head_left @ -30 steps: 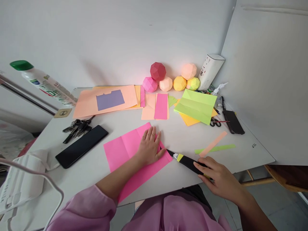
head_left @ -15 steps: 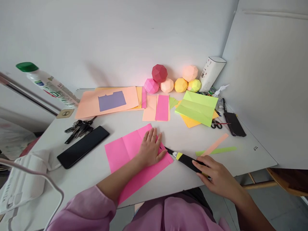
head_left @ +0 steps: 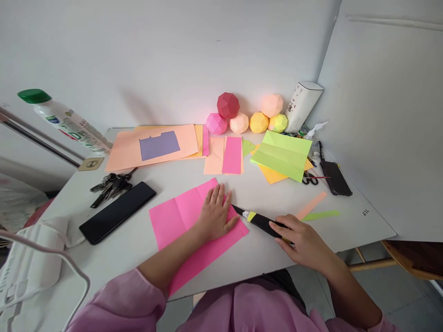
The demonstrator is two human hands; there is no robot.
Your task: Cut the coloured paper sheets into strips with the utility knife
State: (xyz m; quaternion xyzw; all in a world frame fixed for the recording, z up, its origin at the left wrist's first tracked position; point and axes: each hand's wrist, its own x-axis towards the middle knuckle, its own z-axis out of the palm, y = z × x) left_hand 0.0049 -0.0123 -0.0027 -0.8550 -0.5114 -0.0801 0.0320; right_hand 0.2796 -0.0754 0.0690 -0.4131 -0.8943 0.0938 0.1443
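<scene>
In the head view, your left hand (head_left: 216, 212) lies flat on the pink sheet of paper (head_left: 173, 223), fingers extended and grasping nothing, palm down near the sheet's right-hand edge. Your left forearm crosses the sheet, which rests on the white table (head_left: 360, 226) right in front of you, its nearest corner at the table's front edge. Crease lines run across the paper.

Your right hand (head_left: 301, 237) has its fingers wrapped around the black-and-yellow handle of a utility knife (head_left: 265, 224). The dark blade points left, its tip at the sheet's right edge, just beside your left hand; you cannot tell from here whether it sits inside a fold.

Just beyond your right hand lie a peach paper strip (head_left: 313, 205) and a green paper strip (head_left: 321, 215), near each other. Farther back are black-handled scissors (head_left: 313, 180), close to a light green sheet (head_left: 284, 154) that overlaps a yellow-orange one (head_left: 272, 175).

To the left of the pink sheet, a black smartphone (head_left: 117, 212) lies beside a bunch of keys (head_left: 116, 184). Against the wall, faceted paper balls stand in two small stacks, a dark red ball (head_left: 228, 105) topping the left one and a peach ball (head_left: 272, 105) the right.
</scene>
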